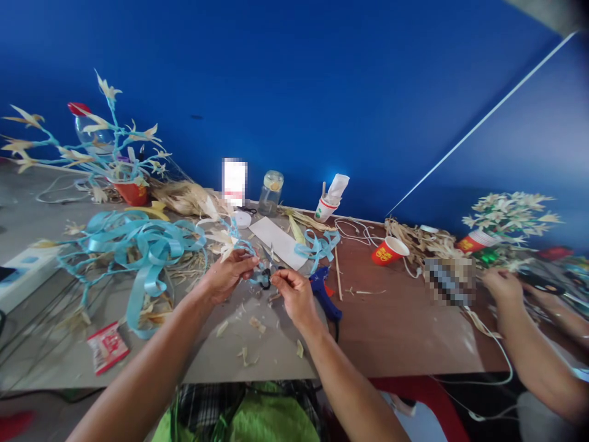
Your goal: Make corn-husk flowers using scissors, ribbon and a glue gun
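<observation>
My left hand [229, 276] is closed in a pinch on a light-blue ribbon-wrapped stem. Pale husk flowers [225, 242] stand just behind its fingers. My right hand [296, 296] faces it a short way to the right, thumb and fingers pressed together. What it pinches, if anything, is too small to make out. Scissors [265, 280] with black handles show between the two hands, blades pointing away. Beside my right hand lies a blue glue gun [326, 294]. A tangle of wide blue ribbon [147, 245] spreads left of my left hand.
A red cup [133, 193] holds blue-stemmed husk flowers at the left. A glass jar [271, 193], white card [278, 242] and red paper cup [390, 250] stand or lie farther back. A candy packet [108, 348] lies front left. Another person's hand [504, 285] works at the right.
</observation>
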`<state>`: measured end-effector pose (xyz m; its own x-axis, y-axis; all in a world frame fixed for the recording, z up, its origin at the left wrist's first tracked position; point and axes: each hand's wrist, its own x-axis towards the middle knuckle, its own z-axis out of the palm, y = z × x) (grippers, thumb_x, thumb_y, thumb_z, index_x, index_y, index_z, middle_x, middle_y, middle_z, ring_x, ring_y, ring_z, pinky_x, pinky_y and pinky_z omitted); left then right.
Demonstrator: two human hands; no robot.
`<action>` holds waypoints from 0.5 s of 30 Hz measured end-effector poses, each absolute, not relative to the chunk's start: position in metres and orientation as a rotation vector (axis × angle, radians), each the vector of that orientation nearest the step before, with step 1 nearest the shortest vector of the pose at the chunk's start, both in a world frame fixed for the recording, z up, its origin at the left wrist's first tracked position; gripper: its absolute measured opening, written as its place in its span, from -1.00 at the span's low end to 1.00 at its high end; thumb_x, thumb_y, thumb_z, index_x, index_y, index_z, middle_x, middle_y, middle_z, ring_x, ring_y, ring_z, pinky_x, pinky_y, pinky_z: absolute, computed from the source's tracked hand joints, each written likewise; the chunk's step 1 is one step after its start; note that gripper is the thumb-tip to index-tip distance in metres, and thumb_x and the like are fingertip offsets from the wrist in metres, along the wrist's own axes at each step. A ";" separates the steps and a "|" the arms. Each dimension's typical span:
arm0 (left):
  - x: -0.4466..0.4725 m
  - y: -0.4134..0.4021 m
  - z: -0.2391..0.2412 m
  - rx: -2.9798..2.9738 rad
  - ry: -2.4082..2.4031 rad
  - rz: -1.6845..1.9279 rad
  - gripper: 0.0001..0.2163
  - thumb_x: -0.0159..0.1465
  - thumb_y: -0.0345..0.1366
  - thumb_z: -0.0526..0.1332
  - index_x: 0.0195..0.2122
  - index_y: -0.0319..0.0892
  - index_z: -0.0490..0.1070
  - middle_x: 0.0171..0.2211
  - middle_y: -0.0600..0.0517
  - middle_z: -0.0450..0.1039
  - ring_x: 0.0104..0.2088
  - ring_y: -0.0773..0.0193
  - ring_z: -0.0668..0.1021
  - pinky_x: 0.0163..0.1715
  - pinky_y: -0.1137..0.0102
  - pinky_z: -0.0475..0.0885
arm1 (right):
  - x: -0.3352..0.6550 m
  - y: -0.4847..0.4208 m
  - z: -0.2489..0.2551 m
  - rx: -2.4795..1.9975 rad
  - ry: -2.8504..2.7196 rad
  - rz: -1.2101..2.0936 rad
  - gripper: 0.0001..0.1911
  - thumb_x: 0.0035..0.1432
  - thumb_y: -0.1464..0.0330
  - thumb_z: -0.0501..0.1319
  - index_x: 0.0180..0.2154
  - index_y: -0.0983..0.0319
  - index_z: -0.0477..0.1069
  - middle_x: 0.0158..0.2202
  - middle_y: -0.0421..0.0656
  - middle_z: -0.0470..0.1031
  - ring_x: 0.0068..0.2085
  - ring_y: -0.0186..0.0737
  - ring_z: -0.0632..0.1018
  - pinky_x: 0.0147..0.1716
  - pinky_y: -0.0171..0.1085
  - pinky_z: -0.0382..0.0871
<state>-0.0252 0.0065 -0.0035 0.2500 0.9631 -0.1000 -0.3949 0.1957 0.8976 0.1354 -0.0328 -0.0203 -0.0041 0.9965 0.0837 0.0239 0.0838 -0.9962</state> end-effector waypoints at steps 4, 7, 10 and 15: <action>-0.025 0.005 0.000 0.808 0.770 1.072 -0.80 -0.05 -0.32 0.39 -0.45 -0.27 0.40 -0.55 0.07 0.45 -0.72 0.59 0.21 -0.65 0.54 0.15 | 0.134 -0.032 -0.025 -1.117 -1.184 1.224 -0.85 -0.05 0.29 0.26 -0.51 0.25 0.43 -0.61 -0.31 0.26 -0.54 -0.43 0.20 -0.51 -0.38 0.08; -0.025 0.002 0.002 0.766 0.706 1.046 -0.81 -0.02 -0.33 0.37 -0.44 -0.26 0.39 -0.52 0.05 0.48 -0.73 0.60 0.19 -0.62 0.53 0.21 | 0.132 -0.031 -0.027 -1.014 -1.021 1.376 -0.84 -0.09 0.29 0.29 -0.53 0.26 0.40 -0.62 -0.32 0.23 -0.56 -0.45 0.16 -0.54 -0.39 0.03; -0.024 0.001 0.001 0.762 0.645 1.032 -0.83 0.00 -0.33 0.36 -0.46 -0.26 0.40 -0.46 0.02 0.50 -0.72 0.61 0.18 -0.58 0.51 0.25 | 0.130 -0.031 -0.026 -0.916 -0.810 1.582 -0.79 -0.19 0.30 0.35 -0.53 0.25 0.37 -0.59 -0.31 0.27 -0.58 -0.47 0.15 -0.57 -0.39 -0.01; -0.021 0.000 -0.002 0.766 0.551 1.059 -0.85 0.03 -0.33 0.34 -0.48 -0.26 0.39 -0.45 0.02 0.46 -0.69 0.61 0.19 -0.56 0.52 0.23 | 0.128 -0.033 -0.023 -0.790 -0.680 1.878 -0.72 -0.22 0.27 0.39 -0.53 0.23 0.32 -0.70 -0.38 0.14 -0.65 -0.48 0.07 -0.58 -0.38 0.05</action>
<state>-0.0208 -0.0001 -0.0024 0.3989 0.9160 -0.0421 -0.5599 0.2797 0.7799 0.1277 -0.0331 -0.0225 -0.3367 0.9127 -0.2316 -0.5528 -0.3907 -0.7361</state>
